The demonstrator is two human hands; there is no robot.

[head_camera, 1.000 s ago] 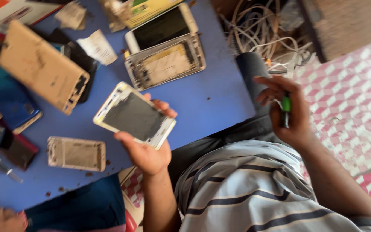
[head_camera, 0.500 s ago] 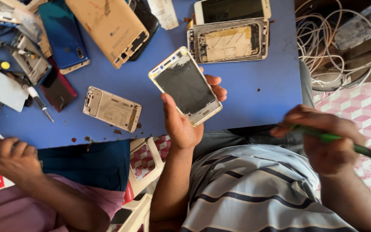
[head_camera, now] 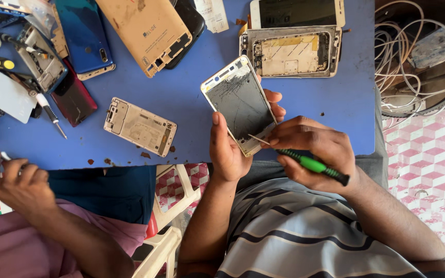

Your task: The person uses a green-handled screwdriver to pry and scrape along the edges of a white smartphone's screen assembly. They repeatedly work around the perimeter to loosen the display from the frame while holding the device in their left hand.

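Note:
My left hand (head_camera: pixel 226 146) grips a white phone with a cracked, dusty screen (head_camera: pixel 239 103), holding it tilted above the near edge of the blue table (head_camera: pixel 191 103). My right hand (head_camera: pixel 310 149) holds a green-handled screwdriver (head_camera: pixel 305 162). Its thin metal tip touches the lower right edge of the phone. Both hands meet over my striped shirt.
On the table lie an opened phone frame (head_camera: pixel 139 126), a gutted phone chassis (head_camera: pixel 290 51), a white phone (head_camera: pixel 297 13), gold (head_camera: pixel 142 31) and blue (head_camera: pixel 86 36) back covers, and a small screwdriver (head_camera: pixel 51 114). Another person's hands (head_camera: pixel 11 177) work at the left. Tangled white cables (head_camera: pixel 413 62) sit right.
My right hand has come in from the right and brought the screwdriver tip to the phone's edge. My left hand still holds the phone, now turned more upright.

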